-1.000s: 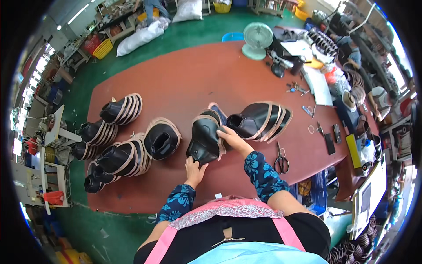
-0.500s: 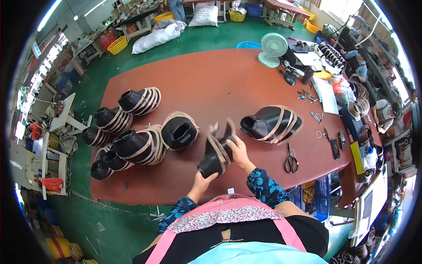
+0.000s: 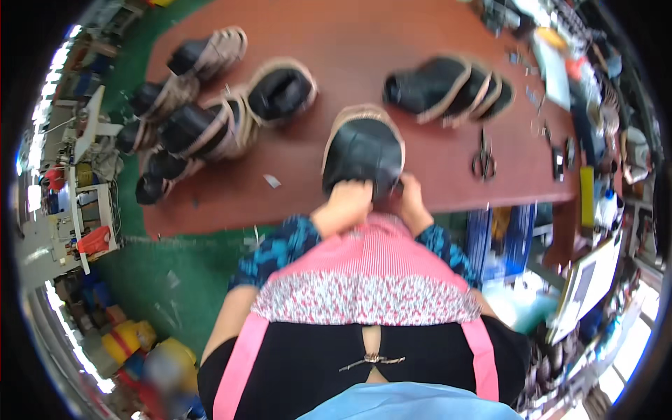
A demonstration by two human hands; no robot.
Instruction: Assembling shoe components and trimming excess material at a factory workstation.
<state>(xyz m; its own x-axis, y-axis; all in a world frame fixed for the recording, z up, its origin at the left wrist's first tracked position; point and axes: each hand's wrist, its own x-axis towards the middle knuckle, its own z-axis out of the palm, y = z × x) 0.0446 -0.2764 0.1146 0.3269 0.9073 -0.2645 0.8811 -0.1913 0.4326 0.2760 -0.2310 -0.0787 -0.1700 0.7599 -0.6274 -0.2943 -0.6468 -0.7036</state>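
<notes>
Close to my body, at the table's near edge, is a black shoe upper (image 3: 364,152) with a tan rim, its rounded end pointing away from me. My left hand (image 3: 347,203) has its fingers closed over the near end of this upper. My right hand (image 3: 411,199) pinches at the right side of the same end; its fingertips are partly hidden and blurred. Just beyond to the left sits another black shoe upper (image 3: 281,94), apart from my hands. To the right lies a nested stack of black shoe uppers (image 3: 448,87) with tan edges.
Several more stacked uppers (image 3: 192,129) cover the left of the reddish-brown table (image 3: 336,42). Black scissors (image 3: 484,157) lie at the right, with small tools beyond. A small white scrap (image 3: 271,180) rests left of my hands. Blue crates (image 3: 500,234) stand below the right edge.
The view has tilted down toward my body. The upper in my hands has turned from sideways to rounded end away, and has come nearer to me. A white scrap now shows on the table.
</notes>
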